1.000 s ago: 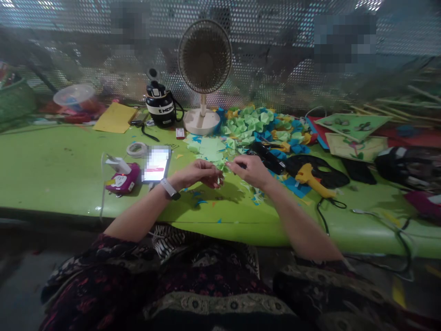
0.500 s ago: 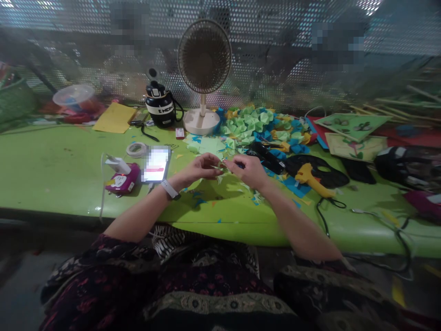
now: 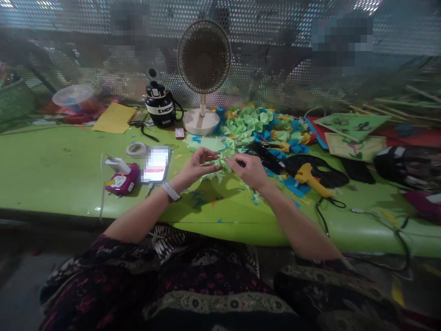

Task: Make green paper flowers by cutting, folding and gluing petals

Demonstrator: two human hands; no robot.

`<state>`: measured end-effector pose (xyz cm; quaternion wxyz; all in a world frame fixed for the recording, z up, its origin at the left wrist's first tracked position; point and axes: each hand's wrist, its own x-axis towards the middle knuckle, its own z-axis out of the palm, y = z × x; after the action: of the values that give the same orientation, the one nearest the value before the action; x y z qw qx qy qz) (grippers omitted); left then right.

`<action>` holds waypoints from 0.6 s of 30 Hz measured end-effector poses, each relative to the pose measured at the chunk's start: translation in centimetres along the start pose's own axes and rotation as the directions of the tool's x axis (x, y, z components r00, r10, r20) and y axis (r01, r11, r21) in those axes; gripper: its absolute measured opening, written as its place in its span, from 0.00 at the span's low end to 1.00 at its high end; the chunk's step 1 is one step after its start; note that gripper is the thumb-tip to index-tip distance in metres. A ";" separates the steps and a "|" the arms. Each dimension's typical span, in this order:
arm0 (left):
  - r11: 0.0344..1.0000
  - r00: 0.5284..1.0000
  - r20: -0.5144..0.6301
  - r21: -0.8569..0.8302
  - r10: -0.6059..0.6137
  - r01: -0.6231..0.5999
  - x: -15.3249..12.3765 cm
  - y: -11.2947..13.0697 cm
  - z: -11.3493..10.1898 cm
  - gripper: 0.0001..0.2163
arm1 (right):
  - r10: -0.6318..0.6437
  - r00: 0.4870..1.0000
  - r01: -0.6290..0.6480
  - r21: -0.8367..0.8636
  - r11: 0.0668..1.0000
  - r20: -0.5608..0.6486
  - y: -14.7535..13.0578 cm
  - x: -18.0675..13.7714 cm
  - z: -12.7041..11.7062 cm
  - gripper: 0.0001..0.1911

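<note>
My left hand [image 3: 199, 166] is just above the table, thumb and fingers spread apart with a gap between them. Pale green shows in that gap, and I cannot tell whether it is paper in the hand or scraps behind it. Facing it, my right hand [image 3: 250, 171] is closed in a pinch, its fingertips close to those of the left. What the pinch holds is too small to make out. Behind the hands lie flat green paper sheets [image 3: 211, 143] and a heap of folded green paper pieces [image 3: 253, 120]. Small paper scraps [image 3: 199, 201] are scattered below the hands.
A fan [image 3: 202, 120] and a black bottle [image 3: 160, 110] stand at the back. Left are a lit phone [image 3: 156, 164], a tape roll [image 3: 135, 149] and a purple power adapter [image 3: 123, 179]. On the right lie a yellow glue gun [image 3: 313, 180] and a black object [image 3: 267, 157].
My left hand's fingers have spread wider and risen slightly. My right hand has stayed nearly in place, still pinched.
</note>
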<state>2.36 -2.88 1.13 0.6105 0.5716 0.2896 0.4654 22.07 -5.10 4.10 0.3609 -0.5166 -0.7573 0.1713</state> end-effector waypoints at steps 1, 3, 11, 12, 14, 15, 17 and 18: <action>1.000 1.000 0.004 0.010 0.004 -0.004 0.0 0.0 0.0 0.19 | -0.001 1.000 0.001 0.001 1.000 -0.002 0.0 0.0 0.0 0.29; 0.999 1.000 0.001 0.028 0.027 -0.027 0.0 0.0 0.0 0.18 | 0.002 1.000 -0.002 0.002 1.000 -0.006 -0.1 0.0 0.0 0.29; 0.996 0.998 0.013 0.067 0.055 -0.055 -0.3 0.1 0.3 0.15 | -0.006 1.000 0.006 0.003 1.000 0.002 -0.2 0.0 0.1 0.29; 0.996 0.998 0.014 0.071 0.054 -0.055 -0.3 0.1 0.3 0.14 | -0.009 1.000 0.009 0.003 1.000 0.003 -0.1 0.0 0.1 0.29; 0.994 0.998 0.008 0.091 0.056 -0.056 -0.3 0.1 0.3 0.14 | -0.012 1.000 0.012 -0.001 1.000 0.009 -0.1 0.0 0.2 0.29; 0.993 0.998 0.005 0.107 0.058 -0.058 -0.3 0.1 0.3 0.13 | -0.012 1.000 0.012 -0.003 1.000 0.014 -0.1 -0.1 0.2 0.29; 0.989 0.998 0.003 0.133 0.062 -0.062 -0.3 0.0 0.3 0.11 | -0.007 1.000 0.007 -0.006 1.000 0.019 -0.1 -0.1 0.3 0.29; 0.988 0.998 0.004 0.138 0.063 -0.063 -0.2 0.0 0.3 0.11 | -0.005 1.000 0.005 -0.005 1.000 0.019 0.0 -0.1 0.3 0.29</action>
<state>2.55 -3.24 1.18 0.5545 0.6212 0.3032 0.4634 21.85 -5.13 3.90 0.3528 -0.5142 -0.7623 0.1731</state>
